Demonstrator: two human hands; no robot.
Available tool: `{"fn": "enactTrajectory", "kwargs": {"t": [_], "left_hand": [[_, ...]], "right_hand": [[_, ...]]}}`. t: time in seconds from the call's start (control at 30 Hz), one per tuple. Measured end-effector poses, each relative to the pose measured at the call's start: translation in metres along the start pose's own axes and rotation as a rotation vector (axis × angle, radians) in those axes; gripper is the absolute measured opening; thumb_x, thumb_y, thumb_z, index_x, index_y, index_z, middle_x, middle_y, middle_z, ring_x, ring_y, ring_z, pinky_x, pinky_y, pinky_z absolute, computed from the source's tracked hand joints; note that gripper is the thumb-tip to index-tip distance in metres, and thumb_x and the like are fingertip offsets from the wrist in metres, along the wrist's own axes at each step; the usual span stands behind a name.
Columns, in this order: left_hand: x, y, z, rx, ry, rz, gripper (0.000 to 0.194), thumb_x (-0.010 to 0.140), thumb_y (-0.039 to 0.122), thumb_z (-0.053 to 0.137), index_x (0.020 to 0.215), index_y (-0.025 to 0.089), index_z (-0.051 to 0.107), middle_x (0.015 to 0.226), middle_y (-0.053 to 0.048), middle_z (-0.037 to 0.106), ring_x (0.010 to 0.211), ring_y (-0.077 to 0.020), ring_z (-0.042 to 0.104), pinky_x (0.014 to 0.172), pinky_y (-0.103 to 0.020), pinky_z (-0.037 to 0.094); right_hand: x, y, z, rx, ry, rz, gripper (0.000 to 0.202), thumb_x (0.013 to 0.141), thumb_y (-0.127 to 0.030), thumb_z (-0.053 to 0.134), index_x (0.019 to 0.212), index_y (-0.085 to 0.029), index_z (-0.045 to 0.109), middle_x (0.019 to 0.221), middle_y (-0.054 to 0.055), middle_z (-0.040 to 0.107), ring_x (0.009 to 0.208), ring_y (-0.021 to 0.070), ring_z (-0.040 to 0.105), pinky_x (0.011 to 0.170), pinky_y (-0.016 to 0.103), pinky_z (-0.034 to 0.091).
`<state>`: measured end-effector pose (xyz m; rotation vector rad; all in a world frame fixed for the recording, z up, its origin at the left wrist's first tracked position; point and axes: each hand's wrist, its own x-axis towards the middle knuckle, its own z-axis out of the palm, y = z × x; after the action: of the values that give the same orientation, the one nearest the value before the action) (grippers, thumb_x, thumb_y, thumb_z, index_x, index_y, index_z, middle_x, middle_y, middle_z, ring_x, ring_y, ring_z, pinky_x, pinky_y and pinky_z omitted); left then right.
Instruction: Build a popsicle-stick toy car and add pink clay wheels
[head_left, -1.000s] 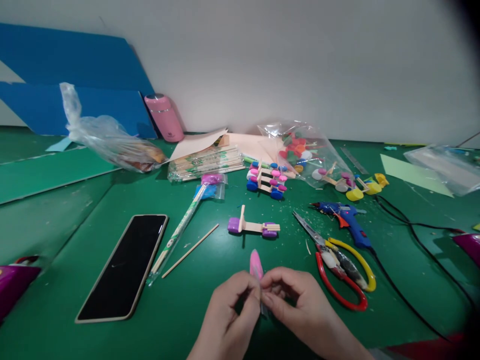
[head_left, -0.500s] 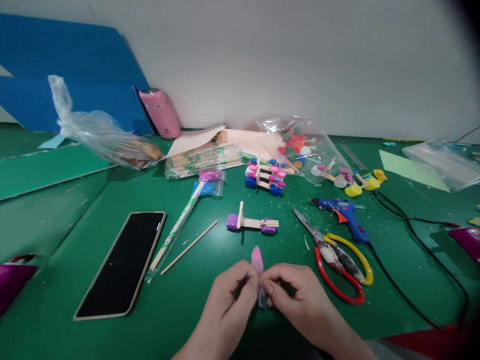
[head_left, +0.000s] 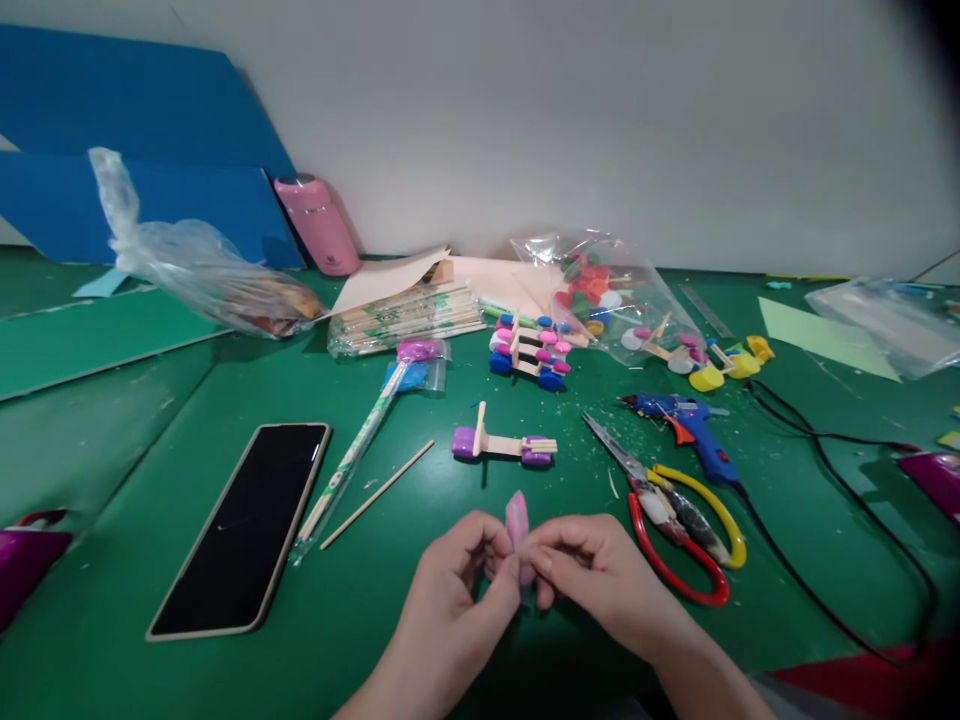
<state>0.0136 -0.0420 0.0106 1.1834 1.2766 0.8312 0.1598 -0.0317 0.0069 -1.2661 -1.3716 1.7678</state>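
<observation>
Between my fingertips, near the table's front edge, is a small pink item (head_left: 517, 519) in a clear wrapper. My left hand (head_left: 469, 575) pinches it from the left. My right hand (head_left: 589, 570) has its thumb and index finger closed on it from the right. The lower part of the wrapper is mostly hidden by my fingers. Just beyond my hands stands a small wooden-stick model (head_left: 501, 445) with purple wheels. A thin wooden stick (head_left: 377, 495) lies left of that model, next to a wrapped bundle of sticks (head_left: 352, 455).
A phone (head_left: 244, 530) lies at the left. Scissors (head_left: 667, 510) and a blue glue gun (head_left: 686, 425) with a black cable are at the right. Behind are more small models (head_left: 531, 350), a bag of colourful parts (head_left: 600, 295), stick packs (head_left: 409, 318) and a pink bottle (head_left: 321, 225).
My fingers have shifted slightly on the pink item and its wrapper; my right fingertips now sit a little higher and more of my curled fingers show beneath.
</observation>
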Motion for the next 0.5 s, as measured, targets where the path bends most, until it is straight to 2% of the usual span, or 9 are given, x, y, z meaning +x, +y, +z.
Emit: {"fn": "enactTrajectory", "kwargs": {"t": [0.27,0.4,0.5], "left_hand": [[0.0,0.006,-0.001,-0.068,-0.08,-0.049,0.013,0.072,0.025,0.049,0.063,0.017,0.045,0.056,0.003,0.048,0.052,-0.0102,0.045,0.05,-0.021,0.037],[0.0,0.001,0.001,0.044,-0.018,0.019,0.015,0.07,0.025,0.053,0.062,0.018,0.043,0.057,0.004,0.044,0.053,-0.0101,0.042,0.05,-0.021,0.037],[0.0,-0.003,0.001,0.197,0.047,0.075,0.018,0.073,0.026,0.049,0.058,0.019,0.041,0.054,0.005,0.04,0.051,-0.0099,0.038,0.047,-0.02,0.034]], "right_hand": [[0.0,0.006,-0.002,0.059,-0.006,0.003,0.014,0.076,-0.023,0.056,0.074,-0.012,0.065,0.063,-0.001,0.059,0.051,0.0061,0.051,0.051,0.017,0.041],[-0.003,0.006,0.005,-0.071,0.065,-0.055,0.012,0.076,-0.019,0.053,0.075,-0.014,0.064,0.061,-0.002,0.055,0.055,0.0078,0.048,0.051,0.017,0.039],[-0.004,0.004,0.01,-0.222,0.108,-0.101,0.015,0.077,-0.019,0.05,0.074,-0.015,0.064,0.062,-0.002,0.054,0.055,0.0084,0.045,0.051,0.017,0.037]]}}
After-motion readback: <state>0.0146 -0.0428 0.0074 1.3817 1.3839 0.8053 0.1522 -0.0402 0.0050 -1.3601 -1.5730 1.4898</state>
